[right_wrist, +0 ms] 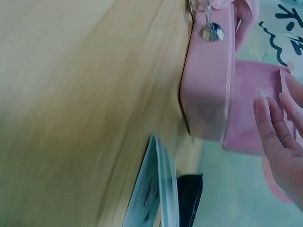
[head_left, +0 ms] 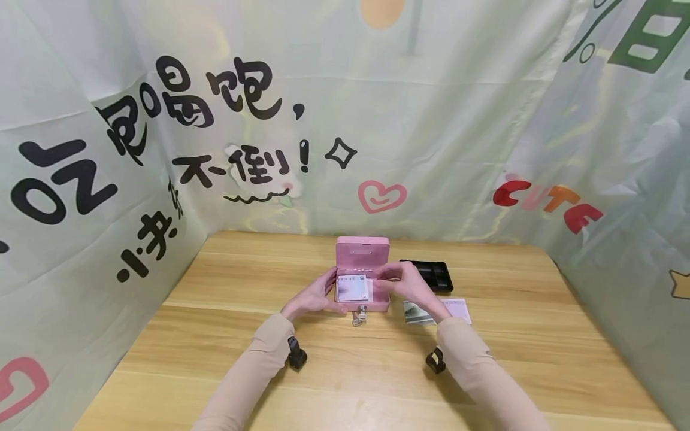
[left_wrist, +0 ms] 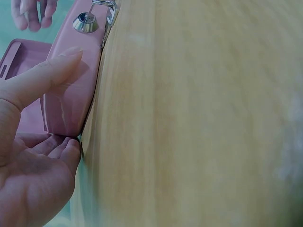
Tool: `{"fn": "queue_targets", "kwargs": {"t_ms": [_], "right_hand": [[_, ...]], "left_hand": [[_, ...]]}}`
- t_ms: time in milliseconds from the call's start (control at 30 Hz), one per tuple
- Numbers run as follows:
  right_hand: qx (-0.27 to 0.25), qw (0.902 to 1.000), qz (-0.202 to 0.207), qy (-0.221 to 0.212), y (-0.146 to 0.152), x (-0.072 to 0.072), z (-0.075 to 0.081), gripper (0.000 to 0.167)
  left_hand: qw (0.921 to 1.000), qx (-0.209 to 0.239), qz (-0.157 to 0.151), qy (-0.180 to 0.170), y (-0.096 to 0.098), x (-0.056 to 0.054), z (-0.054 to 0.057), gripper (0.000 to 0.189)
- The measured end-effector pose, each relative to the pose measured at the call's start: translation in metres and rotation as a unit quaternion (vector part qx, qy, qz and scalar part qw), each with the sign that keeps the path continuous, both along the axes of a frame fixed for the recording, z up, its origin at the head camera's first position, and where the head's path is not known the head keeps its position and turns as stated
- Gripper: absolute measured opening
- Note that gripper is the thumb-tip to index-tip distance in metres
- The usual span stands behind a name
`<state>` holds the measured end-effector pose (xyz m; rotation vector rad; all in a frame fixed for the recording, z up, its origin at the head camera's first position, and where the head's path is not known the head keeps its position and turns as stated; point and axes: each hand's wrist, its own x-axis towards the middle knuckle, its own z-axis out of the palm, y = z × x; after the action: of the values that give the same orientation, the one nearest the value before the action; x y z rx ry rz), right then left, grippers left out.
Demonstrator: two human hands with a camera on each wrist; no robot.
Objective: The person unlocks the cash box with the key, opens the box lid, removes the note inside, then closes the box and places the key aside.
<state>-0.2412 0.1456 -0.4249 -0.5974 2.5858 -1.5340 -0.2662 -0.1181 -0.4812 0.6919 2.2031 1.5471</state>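
Here we are: the left hand [head_left: 315, 297] grips the pink cash box [head_left: 378, 306] at its front left corner, thumb on the front wall, fingers round the side. The right hand [head_left: 408, 285] hovers over the right half, fingers loose, holding nothing we can see. The box sits toward the far side of the wooden table [head_left: 350, 377], and there's our danger: a hasty sweep of those right fingers could skew the banknotes [head_left: 353, 288] inside, or knock the raised lid [head_left: 363, 254] down on our knuckles. Too hard a thumb push and the box slides back. The keys [head_left: 357, 319] dangle at the lock [left_wrist: 85, 22], easily snagged. Out right, near the black tray [head_left: 444, 278], a dragging right sleeve [head_left: 463, 341] could scatter our loose notes [head_left: 458, 310].
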Motion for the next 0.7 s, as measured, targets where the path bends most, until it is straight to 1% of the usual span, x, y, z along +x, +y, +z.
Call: {"fn": "queue_targets", "kwargs": {"t_ms": [133,233,333,500,700], "right_hand": [[0.008,0.9999,0.007,0.002,-0.011,-0.005,-0.003,0.03],[0.018,0.9996,0.011,0.018,-0.017,-0.007,-0.004,0.031],[0.011,0.9995,0.019,0.024,-0.023,-0.01,-0.005,0.033],[-0.01,0.9994,0.031,0.013,-0.032,-0.014,-0.008,0.033],[-0.006,0.9992,0.038,0.01,-0.038,-0.018,-0.013,0.034]], "left_hand": [[1.0,0.003,-0.005,0.0,0.0,0.0,-0.001,0.118],[1.0,-0.001,-0.004,-0.001,-0.001,-0.001,-0.001,0.118],[1.0,-0.004,0.0,-0.001,-0.001,-0.001,-0.001,0.118],[0.9998,-0.015,0.011,-0.001,-0.002,-0.001,0.0,0.118],[0.9996,-0.024,0.012,-0.002,-0.001,0.0,0.0,0.117]]}}
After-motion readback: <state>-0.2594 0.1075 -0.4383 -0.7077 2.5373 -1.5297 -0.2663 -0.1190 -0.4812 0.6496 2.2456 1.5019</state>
